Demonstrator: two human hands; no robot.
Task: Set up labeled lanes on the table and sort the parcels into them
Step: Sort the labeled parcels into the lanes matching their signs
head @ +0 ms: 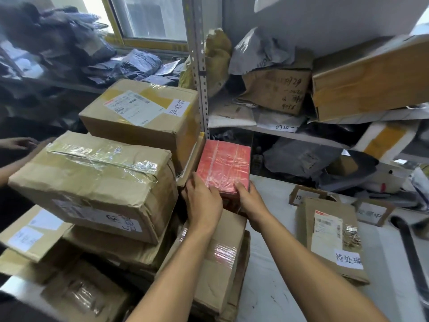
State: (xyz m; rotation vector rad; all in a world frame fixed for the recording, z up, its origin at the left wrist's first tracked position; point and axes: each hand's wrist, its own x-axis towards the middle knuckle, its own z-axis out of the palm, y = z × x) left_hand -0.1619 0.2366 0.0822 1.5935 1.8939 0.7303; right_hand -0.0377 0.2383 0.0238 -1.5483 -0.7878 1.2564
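Red parcel (224, 167) sat gripped at its near corners by left hand (203, 201) and right hand (249, 198), above a cardboard box (218, 259).

Head view, down over table (267, 287)

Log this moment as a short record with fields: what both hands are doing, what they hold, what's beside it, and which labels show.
left hand: grips near left corner of red parcel
right hand: grips its near right corner
red parcel: wrapped in clear tape, beside metal shelf post
left of it: taped cardboard boxes, stacked
table: flat brown parcel with white handwritten label
other person: a hand at far left
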